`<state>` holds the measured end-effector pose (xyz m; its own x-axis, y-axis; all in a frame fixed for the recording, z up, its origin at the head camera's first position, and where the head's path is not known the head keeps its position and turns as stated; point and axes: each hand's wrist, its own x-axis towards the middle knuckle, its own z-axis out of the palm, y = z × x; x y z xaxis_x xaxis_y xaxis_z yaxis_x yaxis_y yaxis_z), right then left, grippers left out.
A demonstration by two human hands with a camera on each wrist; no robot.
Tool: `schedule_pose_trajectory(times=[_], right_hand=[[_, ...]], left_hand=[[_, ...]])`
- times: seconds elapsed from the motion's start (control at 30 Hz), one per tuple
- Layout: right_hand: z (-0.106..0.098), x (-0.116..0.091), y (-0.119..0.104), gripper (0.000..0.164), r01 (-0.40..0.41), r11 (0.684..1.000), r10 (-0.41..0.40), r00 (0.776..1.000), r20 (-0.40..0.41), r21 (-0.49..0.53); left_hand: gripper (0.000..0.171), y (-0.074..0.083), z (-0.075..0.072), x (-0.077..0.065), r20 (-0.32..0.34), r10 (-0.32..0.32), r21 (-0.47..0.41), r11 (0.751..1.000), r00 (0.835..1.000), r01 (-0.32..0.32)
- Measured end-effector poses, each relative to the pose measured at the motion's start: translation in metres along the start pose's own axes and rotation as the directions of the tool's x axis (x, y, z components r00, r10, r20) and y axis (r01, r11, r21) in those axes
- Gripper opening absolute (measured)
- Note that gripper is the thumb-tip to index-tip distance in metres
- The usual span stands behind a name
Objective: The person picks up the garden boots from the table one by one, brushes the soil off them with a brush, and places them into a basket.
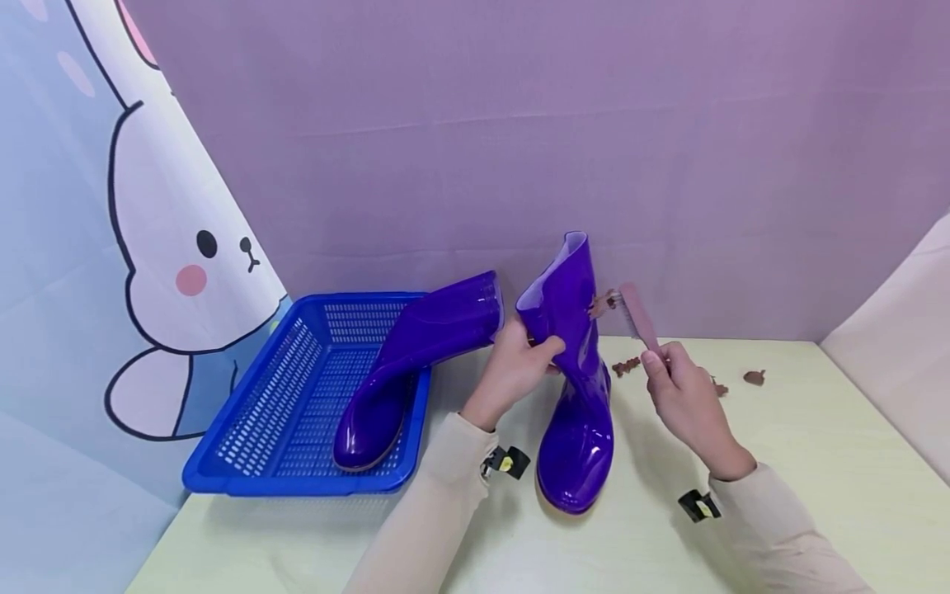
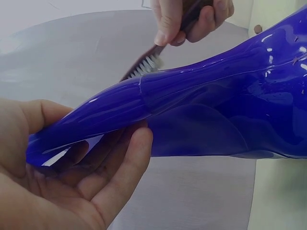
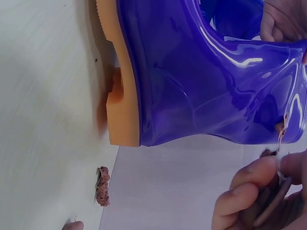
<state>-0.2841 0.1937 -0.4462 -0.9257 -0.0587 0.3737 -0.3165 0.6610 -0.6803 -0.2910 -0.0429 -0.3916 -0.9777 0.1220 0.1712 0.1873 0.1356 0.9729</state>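
Observation:
A shiny purple rain boot (image 1: 575, 462) stands on the table, its orange sole (image 3: 125, 96) visible in the right wrist view. My left hand (image 1: 517, 363) grips the boot's shaft near the top, thumb on one side and fingers on the other. In my right hand (image 1: 690, 404) is the handle of a pinkish brush (image 1: 638, 313), its pale bristles (image 2: 146, 66) turned towards the shaft. Brown dirt (image 1: 601, 304) clings to the shaft beside the bristles. Whether the bristles touch the boot is unclear.
Left of the boot, a blue plastic basket (image 1: 195, 474) holds a second purple boot (image 1: 445, 326), its shaft leaning over the rim. Brown clumps (image 1: 626, 366) and a brown piece (image 1: 754, 377) lie on the table at the right. A purple-grey backdrop (image 1: 475, 148) rises behind.

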Motion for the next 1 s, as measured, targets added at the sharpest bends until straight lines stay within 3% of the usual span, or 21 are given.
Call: schedule_pose_trajectory(times=[0.1,0.2,0.33,0.57,0.77,0.9,1.0], right_hand=[[0.0,0.0,-0.001,0.034,0.041,0.995,-0.043,0.999,0.026,0.089],[0.001,0.0,-0.001,0.023,0.122,0.976,-0.138,0.988,0.077,0.181],[0.003,0.0,-0.003,0.015,0.186,0.961,-0.213,0.97,0.12,0.203],[0.003,0.0,-0.002,0.023,0.125,0.988,-0.137,0.981,0.135,0.093],[-0.002,0.001,0.0,0.031,0.045,0.999,-0.043,0.998,0.054,-0.023],[-0.008,0.003,0.001,0.038,-0.026,0.999,0.026,1.0,0.002,0.018],[-0.01,0.003,0.003,0.034,-0.012,0.996,0.011,1.0,0.008,0.091]], left_hand=[[0.05,0.0,-0.001,0.0,-0.006,-0.003,-0.006,1.0,1.0,0.003],[0.049,0.001,-0.001,0.0,-0.008,-0.003,-0.011,1.0,1.0,0.003],[0.046,0.001,-0.001,0.001,-0.011,0.004,-0.013,1.0,1.0,-0.004],[0.046,0.002,0.001,0.001,-0.012,0.009,-0.011,1.0,1.0,-0.009],[0.048,0.003,0.001,0.0,-0.017,-0.005,0.001,1.0,1.0,0.005],[0.051,0.004,0.0,0.0,-0.025,-0.013,0.012,1.0,1.0,0.014],[0.051,0.004,0.0,0.0,-0.031,-0.014,0.011,1.0,0.999,0.015]])
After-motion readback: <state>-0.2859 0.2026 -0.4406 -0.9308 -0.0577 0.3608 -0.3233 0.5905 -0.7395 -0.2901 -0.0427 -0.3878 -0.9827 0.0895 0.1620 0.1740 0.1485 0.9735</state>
